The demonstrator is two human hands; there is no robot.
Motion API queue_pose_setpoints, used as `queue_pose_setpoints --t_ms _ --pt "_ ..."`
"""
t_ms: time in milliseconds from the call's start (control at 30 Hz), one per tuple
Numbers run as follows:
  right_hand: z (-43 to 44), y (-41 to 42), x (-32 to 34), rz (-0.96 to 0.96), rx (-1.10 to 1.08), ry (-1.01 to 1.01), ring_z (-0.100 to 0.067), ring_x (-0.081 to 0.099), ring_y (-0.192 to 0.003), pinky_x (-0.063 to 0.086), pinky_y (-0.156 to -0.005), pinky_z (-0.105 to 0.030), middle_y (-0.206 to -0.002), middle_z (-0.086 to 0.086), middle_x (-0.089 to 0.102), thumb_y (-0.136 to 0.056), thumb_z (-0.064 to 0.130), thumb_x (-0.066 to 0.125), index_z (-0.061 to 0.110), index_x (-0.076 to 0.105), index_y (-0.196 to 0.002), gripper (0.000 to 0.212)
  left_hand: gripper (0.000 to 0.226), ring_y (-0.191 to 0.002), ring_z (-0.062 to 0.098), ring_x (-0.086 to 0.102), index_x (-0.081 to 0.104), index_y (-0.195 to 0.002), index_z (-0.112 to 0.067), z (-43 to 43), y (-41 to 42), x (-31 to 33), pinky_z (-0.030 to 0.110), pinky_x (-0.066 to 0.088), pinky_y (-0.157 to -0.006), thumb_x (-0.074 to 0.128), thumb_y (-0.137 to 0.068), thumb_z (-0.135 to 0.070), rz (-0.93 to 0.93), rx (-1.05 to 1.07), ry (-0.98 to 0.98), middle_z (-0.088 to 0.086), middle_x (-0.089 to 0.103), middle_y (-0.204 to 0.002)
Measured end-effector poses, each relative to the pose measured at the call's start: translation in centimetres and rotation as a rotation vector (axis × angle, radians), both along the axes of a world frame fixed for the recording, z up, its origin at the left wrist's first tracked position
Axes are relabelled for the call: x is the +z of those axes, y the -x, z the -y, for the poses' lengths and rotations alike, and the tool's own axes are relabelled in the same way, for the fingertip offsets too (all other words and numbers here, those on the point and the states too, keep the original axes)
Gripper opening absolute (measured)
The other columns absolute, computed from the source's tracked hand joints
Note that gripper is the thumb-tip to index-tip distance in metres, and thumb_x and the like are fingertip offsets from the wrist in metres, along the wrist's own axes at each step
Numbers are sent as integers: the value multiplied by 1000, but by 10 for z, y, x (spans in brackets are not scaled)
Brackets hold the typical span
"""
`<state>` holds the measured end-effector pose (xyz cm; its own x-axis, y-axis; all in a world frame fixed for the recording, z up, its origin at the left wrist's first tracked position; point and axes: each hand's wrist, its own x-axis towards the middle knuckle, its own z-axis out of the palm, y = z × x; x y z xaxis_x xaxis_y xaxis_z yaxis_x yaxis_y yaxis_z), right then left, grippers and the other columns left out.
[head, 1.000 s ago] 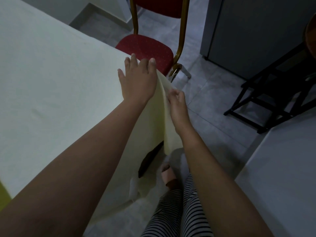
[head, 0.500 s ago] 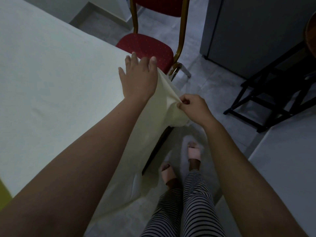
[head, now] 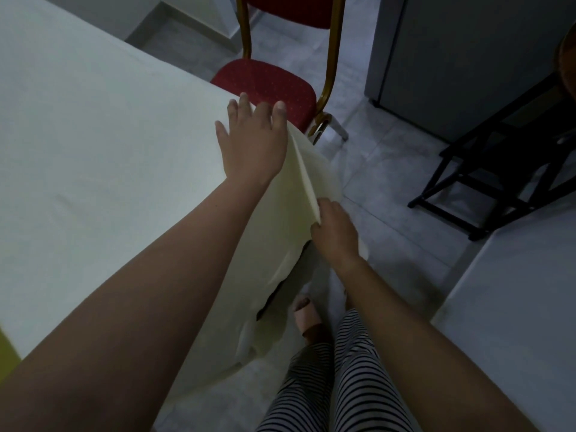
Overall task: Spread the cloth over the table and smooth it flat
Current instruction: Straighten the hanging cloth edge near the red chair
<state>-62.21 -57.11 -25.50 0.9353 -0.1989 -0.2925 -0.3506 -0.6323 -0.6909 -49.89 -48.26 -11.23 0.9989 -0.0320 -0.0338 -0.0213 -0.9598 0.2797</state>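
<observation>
Count from the head view: cloth (head: 93,135), pale yellow, 1; hands, 2, the left hand (head: 251,148) and the right hand (head: 336,235); bare forearms (head: 140,307), 2; chair (head: 268,85), red seat, gilt frame, 1; black folding stand (head: 498,182), 1; grey cabinet (head: 467,57), 1; grey-white surface (head: 514,307) at lower right, 1; striped trouser legs (head: 352,385), 2; foot (head: 307,313) in a pink sandal, 1 in view, a second cannot be made out

1. A red-cushioned chair (head: 265,85) with a gilt metal frame is set on grey floor tiles (head: 389,188).
2. A grey cabinet (head: 452,57) is seen to the chair's right.
3. A black frame stand (head: 498,182) is placed right of the chair, nearer the viewer.
</observation>
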Motion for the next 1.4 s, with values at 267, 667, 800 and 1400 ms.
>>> queue_pose_setpoints --t_ms 267,667,800,1400 --pt "-15 -54 46 -66 -562 -1076 -18 65 -93 52 -84 -33 -114 2 65 -97 21 39 21 57 -127 35 48 -147 26 13 56 -126 -24 1 1 0 54 9 -116 20 -100 -43 3 5 -3 10 26 -156" --pt "4 -70 31 238 -407 -118 -16 54 -84 47 -75 -32 -90 1 58 -90 22 56 13 62 -86 11 48 -147 25 12 57 -124 -25 0 0 -1 53 8 -116 20 -100 -44 -6 6 5 9 24 -157" --pt "39 -48 41 390 -418 109 -17 51 -95 36 -85 -30 -93 2 61 -91 25 54 16 60 -90 10 47 -147 26 13 57 -123 -24 -1 0 -1 54 10 -116 20 -101 -43 2 -6 -3 10 25 -156" --pt "9 -6 28 370 -183 -23 -19 56 -99 49 -82 -34 -111 -6 59 -95 22 46 13 52 -121 28 46 -146 27 15 56 -124 -25 -1 -2 -4 55 11 -115 20 -101 -42 18 -9 -17 11 26 -156"
